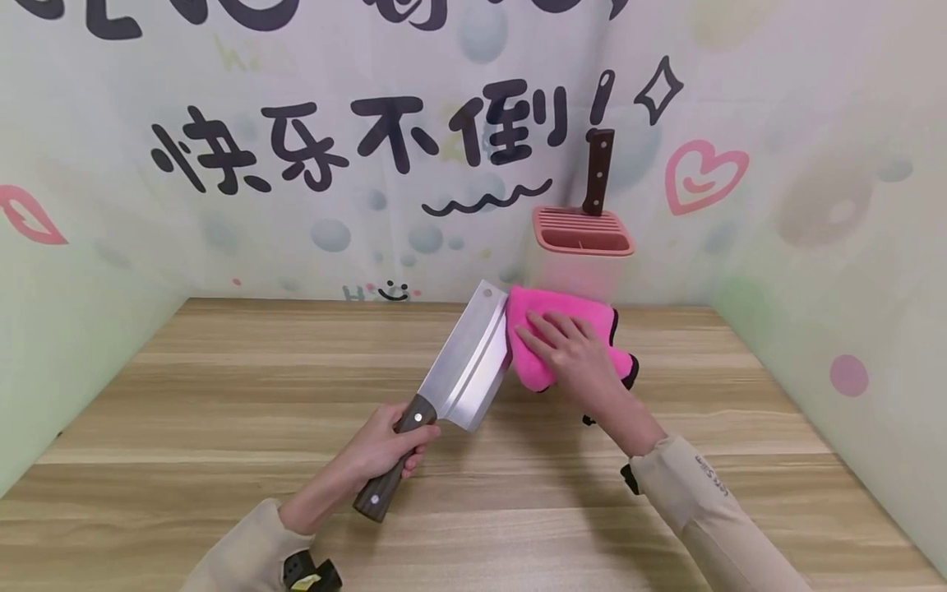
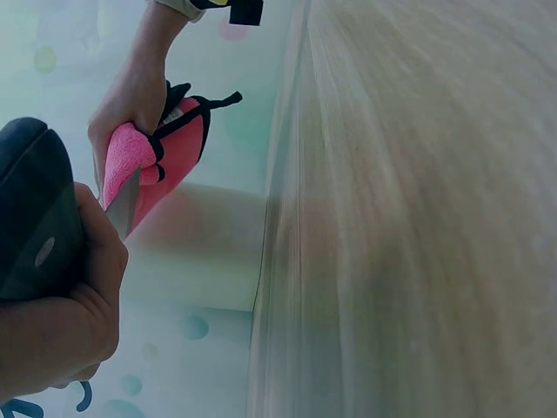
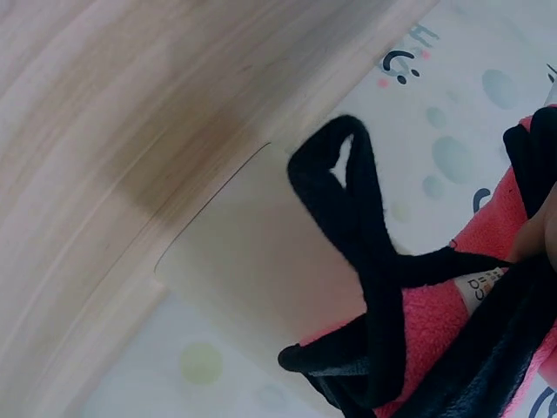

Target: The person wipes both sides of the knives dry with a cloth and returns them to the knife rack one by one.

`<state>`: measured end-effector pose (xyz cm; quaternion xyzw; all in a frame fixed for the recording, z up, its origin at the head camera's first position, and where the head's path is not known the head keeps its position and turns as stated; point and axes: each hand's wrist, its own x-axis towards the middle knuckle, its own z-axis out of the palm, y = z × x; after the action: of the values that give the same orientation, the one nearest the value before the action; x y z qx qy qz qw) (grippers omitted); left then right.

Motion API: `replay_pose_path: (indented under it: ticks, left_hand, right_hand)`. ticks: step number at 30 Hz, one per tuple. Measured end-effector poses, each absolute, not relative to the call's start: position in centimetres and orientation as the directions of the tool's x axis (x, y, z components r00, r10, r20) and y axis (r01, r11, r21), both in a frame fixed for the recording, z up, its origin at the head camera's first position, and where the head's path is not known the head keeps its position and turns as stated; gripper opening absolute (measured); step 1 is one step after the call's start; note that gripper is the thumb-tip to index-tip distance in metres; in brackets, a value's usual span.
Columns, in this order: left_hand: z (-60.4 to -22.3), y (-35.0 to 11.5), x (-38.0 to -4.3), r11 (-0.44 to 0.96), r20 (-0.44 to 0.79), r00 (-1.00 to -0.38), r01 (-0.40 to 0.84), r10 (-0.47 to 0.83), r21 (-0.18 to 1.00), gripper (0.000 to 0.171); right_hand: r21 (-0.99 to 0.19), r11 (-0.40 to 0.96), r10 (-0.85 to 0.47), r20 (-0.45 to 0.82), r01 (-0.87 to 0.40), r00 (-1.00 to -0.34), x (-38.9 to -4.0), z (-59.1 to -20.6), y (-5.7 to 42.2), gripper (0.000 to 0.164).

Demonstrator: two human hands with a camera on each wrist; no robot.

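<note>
My left hand (image 1: 388, 444) grips the dark wooden handle of a cleaver (image 1: 462, 362), its broad steel blade slanting up and to the right above the table. A bright pink cloth (image 1: 531, 370) with black edging is in my right hand (image 1: 580, 358), fingers spread over its top. The cloth meets the blade's far end; in the left wrist view, the blade (image 2: 124, 205) enters a fold of the pink cloth (image 2: 183, 155). In the right wrist view, a black hanging loop (image 3: 374, 218) dangles from the cloth, while most of that hand is out of frame.
Behind the cloth, against the back wall, stands a knife holder (image 1: 546, 240) with a pink slotted top and pale body. A brown-handled knife (image 1: 599, 173) sticks up from it. The wood-grain table (image 1: 222, 427) is bounded by printed walls at the back and sides.
</note>
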<state>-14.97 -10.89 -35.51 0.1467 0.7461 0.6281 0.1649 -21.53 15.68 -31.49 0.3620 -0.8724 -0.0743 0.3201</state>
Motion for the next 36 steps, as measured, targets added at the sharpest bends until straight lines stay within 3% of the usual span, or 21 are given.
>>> replay_pose_path:
  ticks: [12,20,36]
  left_hand:
    - [-35.4,-10.5,-15.1,0.134,-0.079,-0.912,-0.027,0.402,0.991,0.020]
    - [-35.2,-10.2,-15.3,0.140,-0.083,-0.918,-0.031,0.389,0.990,0.015]
    - [-34.9,-10.2,-15.4,0.076,-0.087,-0.928,-0.064,0.361,0.995,0.013]
  right_hand:
    - [0.472,0.663,-0.748,0.457,-0.581,-0.481,-20.4,-31.7,14.4,0.056]
    - [0.540,0.601,-0.798,0.449,-0.589,-0.402,-19.4,-32.0,13.3,0.057]
    - [0.572,0.494,-0.862,0.423,-0.655,-0.280,-17.6,-32.6,12.1,0.055]
